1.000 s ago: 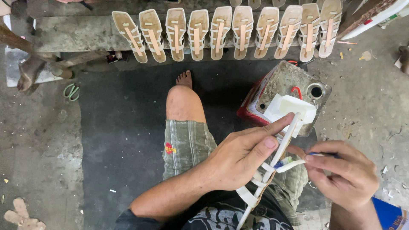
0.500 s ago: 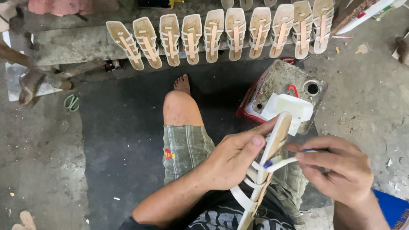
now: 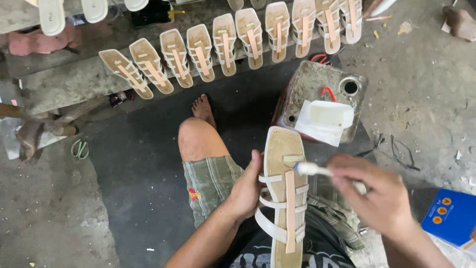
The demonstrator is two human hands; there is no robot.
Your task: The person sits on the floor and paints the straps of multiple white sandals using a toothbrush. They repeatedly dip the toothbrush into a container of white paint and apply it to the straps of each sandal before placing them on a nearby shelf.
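Left hand (image 3: 246,191) gripping the cream strappy sandal with its tan insole (image 3: 283,198) by the edge, fingers wrapped underneath. Just right of those fingers, small white-tipped brush (image 3: 311,169) touching the insole, pinched in the right hand (image 3: 379,198). Beyond, grimy metal can (image 3: 302,92).

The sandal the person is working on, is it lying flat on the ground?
No, the sandal is held up over the lap by the left hand, while the right hand touches a small brush to its insole.
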